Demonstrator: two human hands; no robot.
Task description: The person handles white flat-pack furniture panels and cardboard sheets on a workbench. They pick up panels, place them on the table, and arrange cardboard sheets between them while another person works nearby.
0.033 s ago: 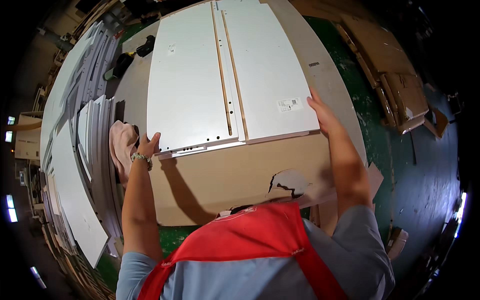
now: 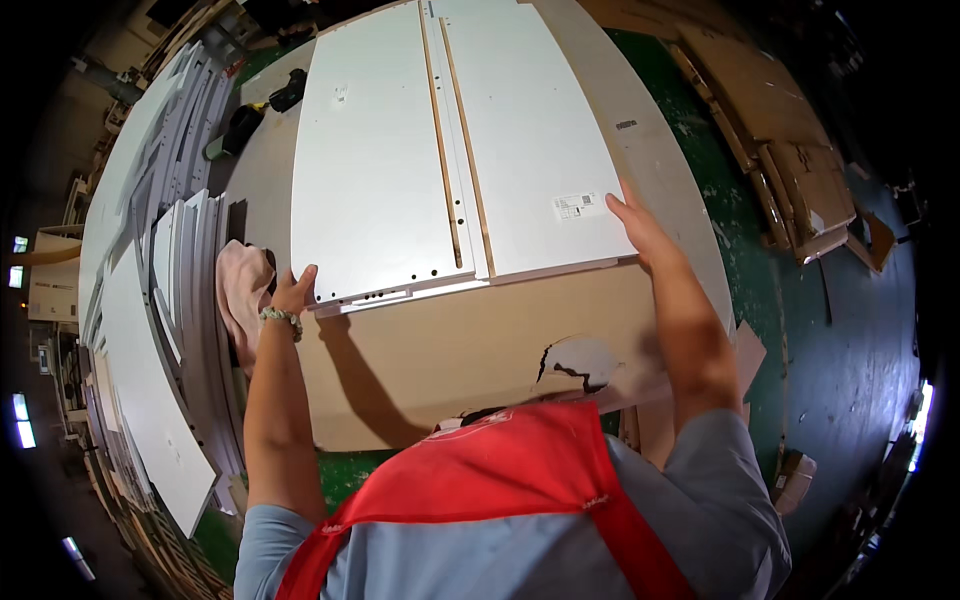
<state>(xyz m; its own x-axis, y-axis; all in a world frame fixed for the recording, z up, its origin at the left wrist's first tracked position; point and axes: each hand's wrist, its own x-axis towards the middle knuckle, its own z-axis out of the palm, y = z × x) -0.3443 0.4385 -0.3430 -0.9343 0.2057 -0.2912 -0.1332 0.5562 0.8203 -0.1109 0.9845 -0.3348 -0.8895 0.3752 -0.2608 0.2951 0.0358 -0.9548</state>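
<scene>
Two white furniture panels (image 2: 375, 170) lie side by side on a cardboard-covered surface (image 2: 480, 350). Each has a brown groove near the seam, and dark holes dot the left one. My left hand (image 2: 293, 290) grips the near left corner of the left panel, thumb on top and fingers partly hidden behind the edge. At the right edge of the right-hand white panel (image 2: 545, 130), my right hand (image 2: 640, 230) holds on, with its thumb over the top face near a printed label (image 2: 578, 206). Further white boards show beneath the near edge.
Stacked white and grey boards (image 2: 140, 360) stand along the left. A pinkish cloth (image 2: 243, 295) lies beside my left forearm, and a dark power tool (image 2: 290, 92) sits beyond it. Flattened cardboard boxes (image 2: 765, 110) are piled at the right. The cardboard below the panels has a torn hole (image 2: 580, 365).
My right thumb has slid slightly inward over the panel's edge. The panels appear a touch further left in the view; my left hand keeps its place on the corner.
</scene>
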